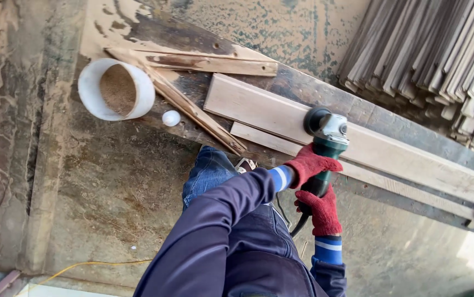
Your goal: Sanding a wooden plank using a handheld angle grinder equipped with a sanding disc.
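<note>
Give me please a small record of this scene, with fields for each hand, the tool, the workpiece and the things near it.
left hand: red glove, grips the grinder near its head
right hand: red glove, holds the rear handle
tool: green angle grinder, head resting on the plank
workpiece: pale wooden plank on a worn workbench
nearby: white bucket of sawdust, small white ball, stacked wooden slats

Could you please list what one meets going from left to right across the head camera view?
White tub of sawdust → small white ball → green angle grinder gripped by both hands, on the long plank → stack of wooden slats.
</note>
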